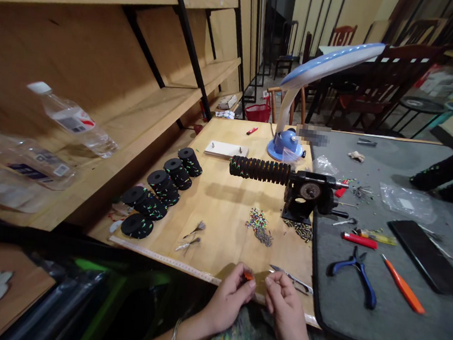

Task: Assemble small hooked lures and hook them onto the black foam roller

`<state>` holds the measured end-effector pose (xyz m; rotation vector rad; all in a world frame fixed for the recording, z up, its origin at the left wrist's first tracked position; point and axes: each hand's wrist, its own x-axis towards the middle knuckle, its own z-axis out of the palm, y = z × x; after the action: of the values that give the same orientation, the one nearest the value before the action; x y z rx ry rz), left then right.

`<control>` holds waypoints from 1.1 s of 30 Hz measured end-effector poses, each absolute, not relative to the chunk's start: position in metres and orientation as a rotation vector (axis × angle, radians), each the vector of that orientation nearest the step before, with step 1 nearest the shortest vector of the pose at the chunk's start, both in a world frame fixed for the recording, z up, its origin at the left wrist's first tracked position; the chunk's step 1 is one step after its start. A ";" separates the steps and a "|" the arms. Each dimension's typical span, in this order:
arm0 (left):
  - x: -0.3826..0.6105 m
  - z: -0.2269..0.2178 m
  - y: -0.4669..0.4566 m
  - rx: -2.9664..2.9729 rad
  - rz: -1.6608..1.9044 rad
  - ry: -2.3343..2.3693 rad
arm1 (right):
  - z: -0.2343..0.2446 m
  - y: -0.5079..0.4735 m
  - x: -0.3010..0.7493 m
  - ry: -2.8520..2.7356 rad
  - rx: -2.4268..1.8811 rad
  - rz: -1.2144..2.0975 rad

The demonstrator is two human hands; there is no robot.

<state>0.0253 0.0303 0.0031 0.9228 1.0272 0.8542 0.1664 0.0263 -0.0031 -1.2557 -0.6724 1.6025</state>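
My left hand (232,295) is closed around a small orange piece (249,276), too small to name, just over the table's front edge. Close by on its right, my right hand (283,297) pinches thumb and fingers together; whatever lies between them is too fine to make out. Scissors (295,280) lie partly behind the right hand. Further up are a pile of colourful beads (257,219), some grey metal bits (263,237) and brass-coloured pieces (300,232). A black hand-cranked device (309,193) holds a row of black foam discs (259,170) wound with line.
Black foam spools (161,187) stand along the left table edge beside small feather-like bundles (192,237). A blue lamp (286,144) rises behind. On the grey mat (344,320) lie pliers (356,269), an orange tool (403,286), a red lighter (359,240) and a black phone-like slab (429,256).
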 end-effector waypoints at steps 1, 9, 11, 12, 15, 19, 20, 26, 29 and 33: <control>0.025 0.004 0.031 0.895 0.852 1.013 | -0.004 0.026 0.166 -0.677 -1.249 1.601; 0.027 0.008 0.034 0.881 0.793 1.067 | -0.011 0.026 0.168 -0.718 -1.215 1.610; 0.028 0.007 0.033 0.935 0.798 1.086 | -0.011 0.025 0.168 -0.736 -1.230 1.599; 0.028 0.007 0.033 0.981 0.809 1.106 | -0.010 0.025 0.168 -0.741 -1.238 1.593; 0.028 0.005 0.034 1.135 0.846 1.191 | -0.007 0.025 0.167 -0.755 -1.259 1.577; 0.029 0.004 0.035 1.171 0.857 1.254 | -0.003 0.026 0.165 -0.808 -1.274 1.587; 0.030 0.004 0.034 1.166 0.860 1.268 | -0.002 0.026 0.165 -0.823 -1.280 1.595; 0.028 0.010 0.034 1.211 0.860 1.318 | -0.001 0.029 0.168 -0.905 -1.266 1.615; 0.022 0.017 0.040 1.255 0.865 1.312 | -0.004 0.028 0.170 -1.056 -1.298 1.606; 0.013 0.024 0.048 1.434 0.879 1.342 | 0.000 0.024 0.169 -1.216 -1.353 1.500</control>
<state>0.0133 0.0476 0.0240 1.4345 1.3425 0.8795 0.1688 0.0245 0.0000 -1.3530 -1.2159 1.4995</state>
